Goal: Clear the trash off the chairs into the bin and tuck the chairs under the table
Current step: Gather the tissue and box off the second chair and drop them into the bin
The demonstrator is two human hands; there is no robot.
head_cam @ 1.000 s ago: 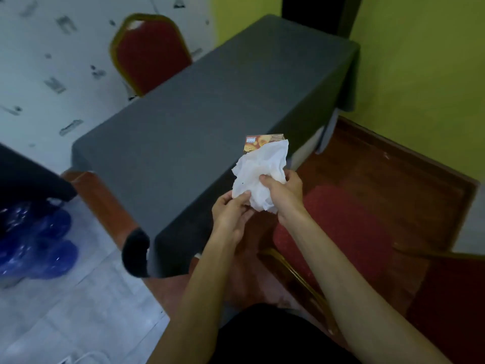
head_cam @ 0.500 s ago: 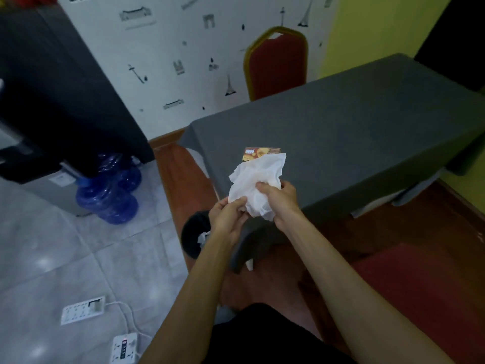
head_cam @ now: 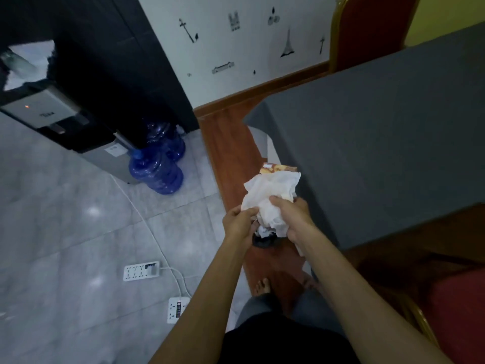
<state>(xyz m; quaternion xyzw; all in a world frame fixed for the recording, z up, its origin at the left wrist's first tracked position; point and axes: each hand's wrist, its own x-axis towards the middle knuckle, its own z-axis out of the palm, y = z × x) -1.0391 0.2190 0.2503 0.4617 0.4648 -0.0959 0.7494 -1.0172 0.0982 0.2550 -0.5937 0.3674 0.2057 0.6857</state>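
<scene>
Both the left hand (head_cam: 240, 222) and right hand (head_cam: 294, 219) are clutching the light, soft crumpled tissue (head_cam: 270, 198) bunched around a stiff little carton (head_cam: 278, 169), probably needing a whole-bundle grip above the bin (head_cam: 263, 241) by the table (head_cam: 380, 153) corner.

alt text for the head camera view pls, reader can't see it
Both hands, left hand and right hand, grip crumpled white paper and a small carton above a dark bin, beside a grey-clothed table. Blue water jugs stand on the tiled floor.

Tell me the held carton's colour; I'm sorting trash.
Orange-yellow, with a small white label, on the carton; head view.
</scene>
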